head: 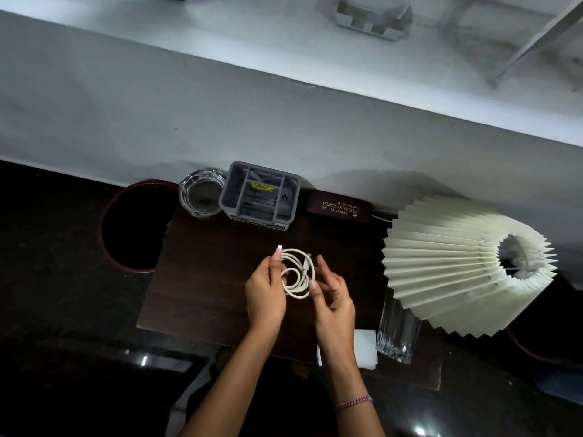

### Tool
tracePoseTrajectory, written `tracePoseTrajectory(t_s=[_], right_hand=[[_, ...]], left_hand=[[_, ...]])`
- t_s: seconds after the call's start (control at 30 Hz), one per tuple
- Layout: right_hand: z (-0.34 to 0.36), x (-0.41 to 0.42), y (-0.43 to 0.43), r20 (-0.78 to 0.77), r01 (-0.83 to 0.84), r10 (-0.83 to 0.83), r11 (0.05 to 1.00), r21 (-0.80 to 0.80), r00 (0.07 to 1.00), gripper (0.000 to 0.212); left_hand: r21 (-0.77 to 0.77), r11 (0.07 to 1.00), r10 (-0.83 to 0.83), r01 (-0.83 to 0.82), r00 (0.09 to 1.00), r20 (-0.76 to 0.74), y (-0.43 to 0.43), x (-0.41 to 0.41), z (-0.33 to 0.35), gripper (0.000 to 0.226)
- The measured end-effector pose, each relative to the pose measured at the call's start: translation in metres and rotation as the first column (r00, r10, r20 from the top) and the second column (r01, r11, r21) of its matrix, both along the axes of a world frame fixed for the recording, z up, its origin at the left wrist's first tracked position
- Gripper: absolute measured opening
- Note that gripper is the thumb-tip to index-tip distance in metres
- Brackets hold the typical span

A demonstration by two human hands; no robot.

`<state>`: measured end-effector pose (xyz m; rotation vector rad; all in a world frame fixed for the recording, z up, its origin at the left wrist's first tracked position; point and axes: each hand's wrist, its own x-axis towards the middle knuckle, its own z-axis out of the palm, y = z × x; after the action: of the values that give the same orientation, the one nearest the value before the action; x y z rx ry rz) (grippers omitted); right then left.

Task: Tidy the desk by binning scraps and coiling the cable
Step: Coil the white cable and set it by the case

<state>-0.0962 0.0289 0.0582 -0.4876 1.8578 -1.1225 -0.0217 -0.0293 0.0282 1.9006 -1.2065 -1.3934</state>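
Gripping the coiled white cable (296, 279) with curled fingers (275, 263) of the left hand (265, 294) near one plug; pinching the loops' far side with the right hand (331, 298). Held over the middle of the dark bench (205, 279). Beyond, by the wall: glass ashtray (202, 193), grey organiser (260, 197), spectacle case (339, 206). Rightward: pleated lampshade (457, 263), ribbed tumbler (397, 329), white paper (364, 345). Leftward, off the bench: round bin (135, 228).

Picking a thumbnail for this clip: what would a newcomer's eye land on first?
First, the white coiled cable over the middle of the dark wooden desk, held between the left hand and the right hand. Next, the large cream pleated lampshade at the right. Then the grey plastic divided organiser at the back, against the wall.
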Motion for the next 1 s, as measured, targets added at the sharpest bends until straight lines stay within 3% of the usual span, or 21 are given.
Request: tracePoseTrajectory(t_s=[0.07, 0.2, 0.37, 0.6, 1.0], right_hand=[[-0.005, -0.003, 0.0, 0.016, 0.04, -0.041, 0.999, 0.022, 0.999, 0.041], [-0.02, -0.019, -0.009, -0.114, 0.157, -0.144, 0.981, 0.111, 0.983, 0.031], [-0.052, -0.046, -0.03, -0.124, 0.231, -0.211, 0.957, 0.178, 0.97, 0.032], [-0.088, -0.068, -0.057, -0.074, 0.257, -0.25, 0.959, 0.12, 0.965, 0.035], [-0.098, -0.077, -0.059, -0.163, 0.205, -0.183, 0.97, 0.129, 0.969, 0.039]], left_hand=[[0.067, 0.997, -0.027, 0.026, 1.0, 0.013, -0.002, -0.005, -0.006, 0.035], [0.239, 0.966, -0.087, 0.097, 0.995, -0.053, -0.006, -0.023, -0.024, 0.039], [0.453, 0.889, 0.02, 0.071, 0.981, -0.193, -0.026, -0.051, -0.04, 0.034], [0.419, 0.908, 0.051, -0.02, 0.997, -0.061, -0.052, -0.069, -0.058, 0.022], [0.375, 0.926, -0.05, 0.045, 0.999, 0.005, -0.054, -0.067, -0.064, 0.025]])
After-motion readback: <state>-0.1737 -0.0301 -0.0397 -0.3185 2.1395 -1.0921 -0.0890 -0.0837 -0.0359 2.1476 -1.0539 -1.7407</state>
